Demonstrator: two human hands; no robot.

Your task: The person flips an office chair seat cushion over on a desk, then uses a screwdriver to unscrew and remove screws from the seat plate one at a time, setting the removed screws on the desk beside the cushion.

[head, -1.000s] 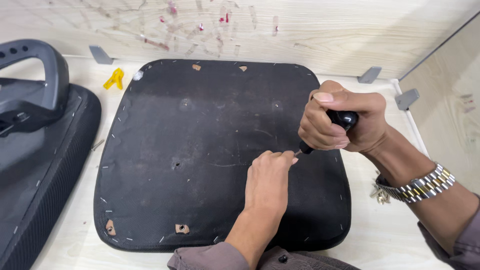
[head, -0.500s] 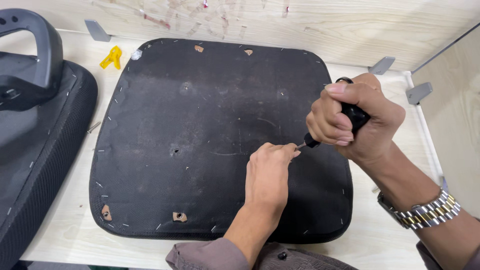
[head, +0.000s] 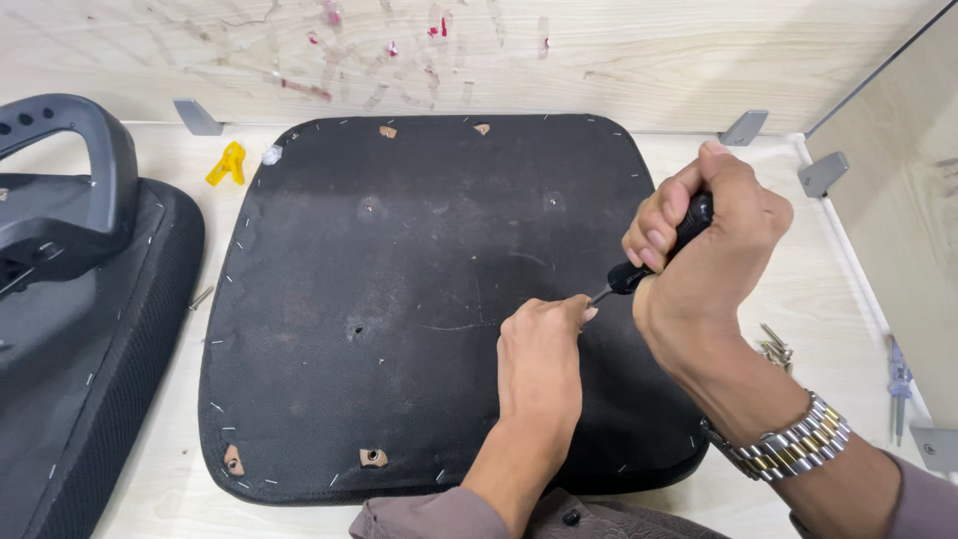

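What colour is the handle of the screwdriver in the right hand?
Black, seen in the head view: the screwdriver handle shows between the right hand's fingers.

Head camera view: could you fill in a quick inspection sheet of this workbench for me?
Surface: pale wooden bench, scratched.
Job's things: black fabric-covered seat panel lying flat; black-handled screwdriver tilted, tip down on it.
Clutter: yellow clip, loose screws, small blue tool.
Hands: right hand grips the screwdriver handle; left hand pinches at its tip.
Cables: nothing seen.
Surroundings: black chair part with armrest at left; wooden back wall with paint marks; metal brackets.
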